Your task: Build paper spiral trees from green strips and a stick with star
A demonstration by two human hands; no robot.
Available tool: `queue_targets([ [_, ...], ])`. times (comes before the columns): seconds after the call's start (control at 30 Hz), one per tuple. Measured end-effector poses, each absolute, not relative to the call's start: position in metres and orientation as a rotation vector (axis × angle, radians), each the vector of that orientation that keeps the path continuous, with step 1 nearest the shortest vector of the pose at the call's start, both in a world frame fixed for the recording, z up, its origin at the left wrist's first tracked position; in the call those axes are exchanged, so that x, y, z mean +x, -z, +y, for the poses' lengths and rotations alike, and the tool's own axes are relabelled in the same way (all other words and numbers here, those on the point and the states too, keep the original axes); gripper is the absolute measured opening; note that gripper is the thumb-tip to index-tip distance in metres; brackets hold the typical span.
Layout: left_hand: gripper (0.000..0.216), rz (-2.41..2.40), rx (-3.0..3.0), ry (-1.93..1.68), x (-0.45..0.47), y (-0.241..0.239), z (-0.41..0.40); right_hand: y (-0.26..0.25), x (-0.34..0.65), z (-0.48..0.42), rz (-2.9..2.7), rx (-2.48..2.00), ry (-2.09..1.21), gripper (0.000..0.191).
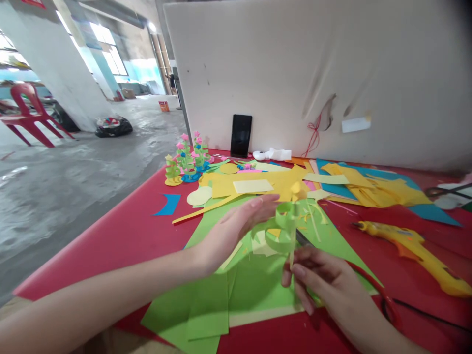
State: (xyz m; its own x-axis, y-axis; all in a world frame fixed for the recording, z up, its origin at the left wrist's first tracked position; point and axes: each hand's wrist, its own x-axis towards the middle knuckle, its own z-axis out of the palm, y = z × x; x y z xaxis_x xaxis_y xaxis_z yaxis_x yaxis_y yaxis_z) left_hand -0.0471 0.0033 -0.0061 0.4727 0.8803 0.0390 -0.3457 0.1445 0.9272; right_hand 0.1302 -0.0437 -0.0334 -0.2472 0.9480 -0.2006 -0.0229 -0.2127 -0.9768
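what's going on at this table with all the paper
A person holds a curled green paper strip above a red table. The right hand pinches the strip's lower end, and the left hand lies open against the coil. Green sheets lie underneath. A yellow glue gun rests to the right, and small paper trees stand near the far edge.

Likely a craft workshop, concrete floor (73, 182), paper-strewn red table (121, 236), glue gun (416, 250)

Daylight poured in from blown-out windows (106, 46) at upper left — bright, soft-shadowed; corners darkened and bent, near forearms and far right blurred.
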Motion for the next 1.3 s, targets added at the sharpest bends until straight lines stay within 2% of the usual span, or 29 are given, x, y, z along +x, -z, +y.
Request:
queue_targets([
  [0.27,0.020,0.615,0.854,-0.967,-0.039,0.010,0.003,0.029,0.138,-0.038,-1.133,-1.014,-1.644,0.015],
  [0.6,0.032,0.725,0.918,-0.869,-0.033,0.012,-0.007,0.028,0.135,-0.040,-1.104,-1.043,-1.700,0.019],
  [0.9,0.030,0.540,0.992,-0.800,-0.032,0.017,-0.013,0.022,0.133,-0.045,-1.073,-1.031,-1.769,0.018],
  [1.13,0.033,0.617,1.075,-0.883,-0.032,0.021,-0.014,0.026,0.132,-0.044,-1.091,-1.059,-1.780,0.018],
  [1.3,0.011,0.650,1.112,-0.785,-0.034,0.015,-0.016,0.030,0.134,-0.046,-1.220,-1.074,-1.754,0.017],
])
